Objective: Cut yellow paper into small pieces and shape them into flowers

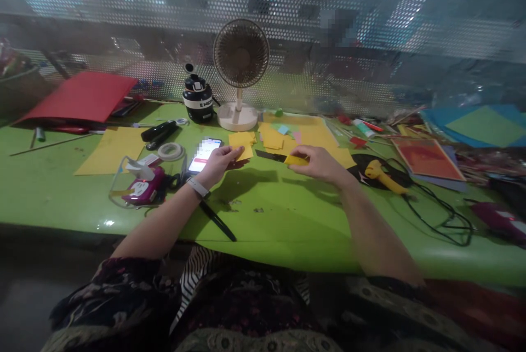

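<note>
Head camera view: a red sheet (82, 97) slants across the far left of a green worktop (263, 220), with a larger yellow sheet (113, 146) lying nearer the middle. Beside it sit a black stapler (160, 132) and a roll of white tape (170, 151), while a magenta power block (143, 186) with a white plug (141, 169) in its top stands closer to the front edge. A phone (205, 155), its screen lit, lies just behind the left hand (219, 166), whose wrist wears a pale band (198, 186). At the back, a black bottle (198, 101) stands next to a round desk fan (241, 59). The left hand's fingers clamp a small piece of yellow paper (245, 151), raised above the worktop at the center of the scene. Behind it, more yellow paper pieces (272, 137) lie scattered. To the right, the right hand (316, 163) closes its fingers around the yellow handle of a cutter (291, 160), its dark blade pointing left toward the held paper, near but apart from it. Farther right, a yellow glue gun (384, 177) rests partly on a black mat (361, 163), its dark cable (441, 226) looping toward the front. An orange-red card (429, 159) lies beyond, near blue sheets (507, 119) at the far right.
</note>
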A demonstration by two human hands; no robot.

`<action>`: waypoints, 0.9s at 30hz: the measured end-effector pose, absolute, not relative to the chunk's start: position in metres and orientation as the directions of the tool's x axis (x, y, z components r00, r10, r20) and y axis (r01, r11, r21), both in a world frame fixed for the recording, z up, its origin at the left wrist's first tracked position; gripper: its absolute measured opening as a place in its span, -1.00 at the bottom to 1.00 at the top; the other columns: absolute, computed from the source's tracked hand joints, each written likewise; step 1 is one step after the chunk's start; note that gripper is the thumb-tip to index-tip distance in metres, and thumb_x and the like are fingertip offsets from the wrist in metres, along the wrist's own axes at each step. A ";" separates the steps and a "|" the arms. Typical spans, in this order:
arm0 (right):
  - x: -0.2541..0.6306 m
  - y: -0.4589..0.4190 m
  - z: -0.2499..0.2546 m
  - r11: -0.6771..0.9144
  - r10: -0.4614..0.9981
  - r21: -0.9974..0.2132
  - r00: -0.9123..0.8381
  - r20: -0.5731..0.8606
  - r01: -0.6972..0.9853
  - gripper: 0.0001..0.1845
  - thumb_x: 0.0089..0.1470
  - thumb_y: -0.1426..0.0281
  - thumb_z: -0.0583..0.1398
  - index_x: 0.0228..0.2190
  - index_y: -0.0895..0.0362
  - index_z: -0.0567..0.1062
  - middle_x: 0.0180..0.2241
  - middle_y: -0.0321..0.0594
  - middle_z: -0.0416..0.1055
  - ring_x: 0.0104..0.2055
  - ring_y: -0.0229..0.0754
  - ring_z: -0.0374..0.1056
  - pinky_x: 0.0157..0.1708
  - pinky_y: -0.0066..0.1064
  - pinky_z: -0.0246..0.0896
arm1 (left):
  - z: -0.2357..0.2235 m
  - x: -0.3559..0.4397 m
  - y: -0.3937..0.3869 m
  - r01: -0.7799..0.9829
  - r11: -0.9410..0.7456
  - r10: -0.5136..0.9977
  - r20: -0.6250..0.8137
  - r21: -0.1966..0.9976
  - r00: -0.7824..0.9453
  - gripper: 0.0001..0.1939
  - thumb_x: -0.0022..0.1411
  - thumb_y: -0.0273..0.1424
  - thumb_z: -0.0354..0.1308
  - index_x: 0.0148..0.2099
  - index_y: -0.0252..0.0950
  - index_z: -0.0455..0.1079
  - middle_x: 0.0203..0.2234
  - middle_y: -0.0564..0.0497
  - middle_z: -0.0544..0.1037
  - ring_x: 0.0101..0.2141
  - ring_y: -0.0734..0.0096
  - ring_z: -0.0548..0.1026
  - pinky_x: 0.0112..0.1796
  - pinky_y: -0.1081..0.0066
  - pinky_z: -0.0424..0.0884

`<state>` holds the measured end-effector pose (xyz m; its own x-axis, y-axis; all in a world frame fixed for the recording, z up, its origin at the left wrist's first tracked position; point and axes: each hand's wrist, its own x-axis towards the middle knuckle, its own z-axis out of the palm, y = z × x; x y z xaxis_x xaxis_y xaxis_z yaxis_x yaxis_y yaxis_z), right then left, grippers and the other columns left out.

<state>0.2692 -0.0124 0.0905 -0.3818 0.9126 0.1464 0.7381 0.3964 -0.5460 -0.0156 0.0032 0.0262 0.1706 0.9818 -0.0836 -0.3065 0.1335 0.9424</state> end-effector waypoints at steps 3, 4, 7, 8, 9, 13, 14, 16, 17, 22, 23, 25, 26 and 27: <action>0.271 -0.011 0.092 0.359 0.921 -0.608 -0.375 0.106 0.709 -0.73 -0.01 0.21 0.25 -0.30 0.12 0.56 -0.27 -0.14 0.56 -0.27 -0.08 0.45 -0.21 -0.25 0.33 | 0.026 -0.016 0.004 -0.296 0.119 0.984 -0.071 0.948 0.166 -0.58 -0.05 -0.19 0.45 -0.36 -0.39 0.37 -0.43 0.00 0.52 -0.33 0.34 0.63 -0.20 0.37 0.55; 0.271 -0.011 0.093 0.341 0.919 -0.642 -0.386 0.076 0.686 -0.72 0.03 0.19 0.22 -0.32 0.13 0.56 -0.28 -0.14 0.57 -0.32 -0.12 0.45 -0.26 -0.29 0.34 | 0.025 -0.016 0.004 -0.296 0.114 0.984 -0.067 0.949 0.164 -0.57 -0.06 -0.18 0.45 -0.37 -0.38 0.36 -0.45 0.02 0.51 -0.32 0.32 0.63 -0.21 0.37 0.55; 0.272 -0.012 0.096 0.246 0.889 -0.772 -0.453 -0.061 0.587 -0.68 0.12 0.14 0.16 -0.32 0.16 0.51 -0.30 -0.11 0.57 -0.44 -0.21 0.44 -0.39 -0.37 0.35 | 0.023 -0.017 0.006 -0.283 0.100 0.985 -0.056 0.954 0.162 -0.56 -0.06 -0.16 0.45 -0.39 -0.38 0.35 -0.47 0.03 0.50 -0.33 0.32 0.63 -0.23 0.39 0.55; 0.272 -0.012 0.097 0.197 0.872 -0.810 -0.476 -0.113 0.553 -0.67 0.13 0.14 0.16 -0.31 0.16 0.48 -0.30 -0.10 0.58 -0.46 -0.22 0.44 -0.41 -0.38 0.35 | 0.023 -0.017 0.006 -0.276 0.097 0.985 -0.053 0.956 0.164 -0.56 -0.06 -0.15 0.45 -0.38 -0.38 0.35 -0.45 0.02 0.51 -0.33 0.33 0.63 -0.23 0.39 0.55; 0.273 -0.012 0.098 0.146 0.855 -0.839 -0.494 -0.159 0.523 -0.68 0.14 0.14 0.16 -0.28 0.16 0.46 -0.30 -0.10 0.58 -0.48 -0.23 0.45 -0.43 -0.39 0.36 | 0.023 -0.017 0.006 -0.268 0.095 0.985 -0.051 0.959 0.165 -0.56 -0.05 -0.15 0.44 -0.37 -0.39 0.36 -0.43 0.00 0.52 -0.34 0.33 0.63 -0.23 0.39 0.55; 0.278 -0.013 0.098 -0.003 0.796 -0.894 -0.540 -0.274 0.448 -0.67 0.17 0.15 0.17 -0.18 0.15 0.42 -0.35 -0.13 0.59 -0.56 -0.27 0.41 -0.53 -0.44 0.34 | 0.025 -0.016 0.005 -0.254 0.078 0.986 -0.037 0.964 0.163 -0.55 -0.05 -0.14 0.43 -0.34 -0.39 0.38 -0.38 -0.04 0.55 -0.33 0.34 0.62 -0.22 0.37 0.56; 0.279 -0.013 0.098 -0.024 0.785 -0.900 -0.549 -0.286 0.436 -0.66 0.17 0.15 0.17 -0.15 0.15 0.42 -0.36 -0.14 0.59 -0.58 -0.27 0.40 -0.56 -0.44 0.33 | 0.025 -0.016 0.005 -0.250 0.073 0.986 -0.032 0.966 0.166 -0.55 -0.05 -0.13 0.43 -0.34 -0.39 0.38 -0.37 -0.04 0.55 -0.33 0.34 0.62 -0.22 0.36 0.56; 0.281 -0.012 0.097 -0.047 0.769 -0.906 -0.564 -0.302 0.421 -0.62 0.16 0.16 0.18 -0.08 0.14 0.40 -0.38 -0.17 0.59 -0.61 -0.27 0.39 -0.59 -0.45 0.31 | 0.026 -0.016 0.005 -0.238 0.065 0.985 -0.024 0.969 0.171 -0.55 -0.05 -0.12 0.43 -0.36 -0.38 0.37 -0.39 -0.02 0.53 -0.35 0.36 0.61 -0.22 0.36 0.56; 0.281 -0.012 0.097 -0.051 0.764 -0.907 -0.569 -0.304 0.417 -0.60 0.16 0.17 0.18 -0.05 0.14 0.40 -0.38 -0.18 0.59 -0.62 -0.27 0.39 -0.60 -0.46 0.31 | 0.026 -0.016 0.004 -0.232 0.063 0.985 -0.022 0.971 0.173 -0.55 -0.05 -0.12 0.43 -0.37 -0.38 0.37 -0.41 -0.01 0.52 -0.36 0.37 0.61 -0.22 0.35 0.56; 0.281 -0.011 0.096 -0.061 0.753 -0.917 -0.585 -0.302 0.395 -0.56 0.17 0.19 0.17 0.00 0.17 0.38 -0.38 -0.16 0.60 -0.63 -0.27 0.39 -0.60 -0.46 0.33 | 0.024 -0.016 0.005 -0.215 0.051 0.984 -0.012 0.975 0.178 -0.54 -0.06 -0.11 0.43 -0.42 -0.36 0.33 -0.51 0.06 0.44 -0.36 0.36 0.60 -0.20 0.33 0.57; 0.281 -0.011 0.096 -0.066 0.746 -0.918 -0.591 -0.306 0.392 -0.56 0.17 0.19 0.17 0.00 0.17 0.37 -0.37 -0.15 0.60 -0.63 -0.27 0.40 -0.61 -0.46 0.33 | 0.023 -0.016 0.005 -0.213 0.048 0.984 -0.009 0.976 0.180 -0.54 -0.06 -0.11 0.43 -0.42 -0.36 0.32 -0.51 0.07 0.43 -0.36 0.36 0.60 -0.20 0.33 0.57; 0.281 -0.011 0.095 -0.076 0.729 -0.918 -0.606 -0.318 0.390 -0.58 0.18 0.21 0.18 0.00 0.17 0.36 -0.36 -0.14 0.60 -0.62 -0.28 0.40 -0.61 -0.48 0.34 | 0.023 -0.016 0.005 -0.208 0.043 0.983 -0.004 0.977 0.186 -0.54 -0.05 -0.10 0.42 -0.42 -0.36 0.32 -0.52 0.08 0.42 -0.37 0.38 0.60 -0.21 0.34 0.58; 0.281 -0.011 0.095 -0.080 0.720 -0.918 -0.615 -0.322 0.387 -0.59 0.18 0.21 0.18 -0.01 0.17 0.36 -0.35 -0.14 0.60 -0.62 -0.29 0.41 -0.61 -0.49 0.34 | 0.023 -0.017 0.005 -0.205 0.043 0.982 -0.003 0.978 0.189 -0.54 -0.04 -0.10 0.42 -0.43 -0.37 0.32 -0.52 0.08 0.41 -0.38 0.39 0.59 -0.22 0.35 0.58; 0.281 -0.010 0.095 -0.082 0.712 -0.920 -0.623 -0.324 0.384 -0.61 0.19 0.22 0.18 -0.02 0.17 0.36 -0.35 -0.14 0.60 -0.61 -0.30 0.41 -0.61 -0.50 0.35 | 0.023 -0.016 0.005 -0.203 0.042 0.981 -0.003 0.978 0.192 -0.54 -0.04 -0.10 0.42 -0.43 -0.37 0.32 -0.53 0.09 0.41 -0.38 0.39 0.59 -0.23 0.36 0.58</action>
